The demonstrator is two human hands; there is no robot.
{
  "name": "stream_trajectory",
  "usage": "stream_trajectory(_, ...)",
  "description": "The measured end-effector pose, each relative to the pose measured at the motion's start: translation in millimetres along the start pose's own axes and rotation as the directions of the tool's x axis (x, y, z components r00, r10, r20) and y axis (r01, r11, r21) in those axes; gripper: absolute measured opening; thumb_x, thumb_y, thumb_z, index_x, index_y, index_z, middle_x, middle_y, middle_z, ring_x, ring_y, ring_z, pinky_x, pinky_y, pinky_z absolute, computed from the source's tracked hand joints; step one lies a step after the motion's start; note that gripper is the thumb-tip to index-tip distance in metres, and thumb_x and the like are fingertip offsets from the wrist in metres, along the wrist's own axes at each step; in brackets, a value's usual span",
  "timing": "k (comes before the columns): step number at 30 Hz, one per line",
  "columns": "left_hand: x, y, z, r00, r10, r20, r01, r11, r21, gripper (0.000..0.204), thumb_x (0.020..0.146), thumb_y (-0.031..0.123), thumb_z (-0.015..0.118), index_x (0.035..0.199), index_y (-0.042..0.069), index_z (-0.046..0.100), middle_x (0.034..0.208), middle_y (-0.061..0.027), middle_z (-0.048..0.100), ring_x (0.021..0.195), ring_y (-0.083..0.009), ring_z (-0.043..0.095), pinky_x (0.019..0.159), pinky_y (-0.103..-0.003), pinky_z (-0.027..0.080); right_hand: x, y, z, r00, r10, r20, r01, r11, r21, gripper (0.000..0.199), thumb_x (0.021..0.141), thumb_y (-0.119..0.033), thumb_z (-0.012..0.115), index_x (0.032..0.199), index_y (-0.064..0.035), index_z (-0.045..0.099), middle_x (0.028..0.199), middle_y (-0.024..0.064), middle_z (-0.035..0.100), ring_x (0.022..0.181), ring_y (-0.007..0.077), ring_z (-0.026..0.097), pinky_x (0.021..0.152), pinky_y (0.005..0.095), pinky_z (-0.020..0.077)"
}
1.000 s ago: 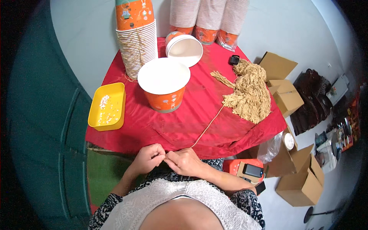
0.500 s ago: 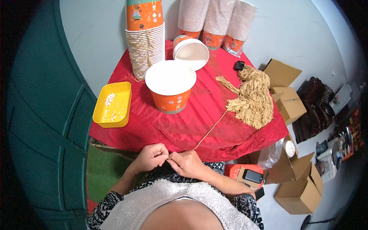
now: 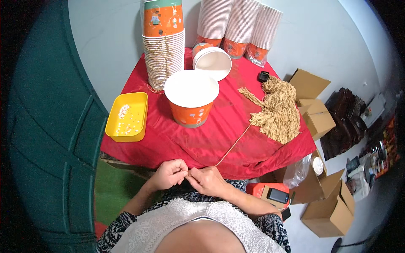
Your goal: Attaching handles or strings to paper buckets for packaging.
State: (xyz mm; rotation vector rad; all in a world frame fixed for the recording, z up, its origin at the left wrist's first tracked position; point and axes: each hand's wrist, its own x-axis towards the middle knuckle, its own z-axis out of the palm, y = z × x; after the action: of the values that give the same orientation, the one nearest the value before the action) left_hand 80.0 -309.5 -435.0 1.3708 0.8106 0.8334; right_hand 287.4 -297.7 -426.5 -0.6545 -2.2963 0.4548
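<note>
My left hand and my right hand meet in front of my lap at the table's near edge, each closed in a pinch. A tan cord runs from a loose bundle of tan cords on the right of the table down to my right hand. Both sets of fingertips close on the cord's near end, which the fingers mostly hide. Beyond my hands an orange paper bucket with a white inside stands upright. To the left is a yellow tray holding small white and pinkish bits.
A tall stack of paper buckets, with cords hanging on it, stands at the back left of the red cloth. Another bucket lies tipped beside it. Several wrapped stacks lean on the wall. Cardboard boxes and a phone are at the right.
The whole view has shifted slightly, so the table's things appear a little lower and to the right. My hands keep their pinch on the cord, almost unmoved.
</note>
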Motion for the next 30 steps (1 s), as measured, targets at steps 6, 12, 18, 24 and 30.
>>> stream_trajectory(6,-0.6,0.9,0.8,1.000,0.031,0.000,-0.031,1.000,0.001,0.004,0.094,0.000,0.054,0.092,0.003,0.054,0.077,0.0016,0.053,0.063,-0.0051,0.051,0.056,-0.021,0.042,0.8,1.5,0.2,1.000,-0.014,-0.004,0.014,1.000,0.024,0.017,0.086,-0.013,0.065,0.078,-0.0040,0.053,0.060,0.0157,0.060,0.052,0.0325,0.062,0.044,0.0421,0.0458)
stream_trajectory(12,2.8,-3.5,-0.7,0.999,0.031,0.006,-0.031,0.999,0.015,0.003,0.094,0.000,0.055,0.093,0.003,0.054,0.076,0.0014,0.053,0.060,-0.0050,0.051,0.052,-0.020,0.041,-3.8,2.3,3.2,0.999,-0.008,-0.053,0.009,1.000,0.017,0.019,0.084,-0.012,0.068,0.077,-0.0043,0.052,0.057,0.0136,0.056,0.050,0.0313,0.059,0.045,0.0415,0.0449)
stream_trajectory(18,2.3,-0.1,2.4,1.000,0.011,-0.016,-0.011,0.999,0.052,0.002,0.094,0.001,0.056,0.092,0.003,0.055,0.074,0.0022,0.054,0.060,-0.0041,0.051,0.049,-0.019,0.039,-9.5,-6.0,-1.4,1.000,0.026,-0.010,-0.026,1.000,-0.010,0.019,0.085,-0.013,0.068,0.078,-0.0043,0.052,0.058,0.0132,0.057,0.050,0.0314,0.059,0.045,0.0416,0.0454)
stream_trajectory(24,2.4,2.4,1.9,0.999,0.034,0.010,-0.035,0.994,0.108,0.003,0.094,0.002,0.055,0.091,0.003,0.055,0.073,0.0019,0.054,0.058,-0.0040,0.051,0.048,-0.019,0.039,-13.1,-8.8,3.9,0.999,0.009,-0.034,-0.010,1.000,-0.021,0.017,0.085,-0.014,0.067,0.081,-0.0042,0.054,0.059,0.0134,0.058,0.052,0.0315,0.060,0.046,0.0414,0.0463)
stream_trajectory(30,3.0,1.9,-1.7,1.000,0.014,0.026,-0.017,0.991,0.129,0.001,0.095,0.003,0.054,0.094,0.003,0.055,0.077,0.0001,0.056,0.063,-0.0064,0.056,0.052,-0.020,0.044,-7.6,-11.7,3.6,1.000,0.004,0.001,-0.004,0.999,-0.050,0.015,0.084,-0.013,0.067,0.082,-0.0045,0.055,0.062,0.0134,0.060,0.054,0.0316,0.062,0.047,0.0419,0.0474)
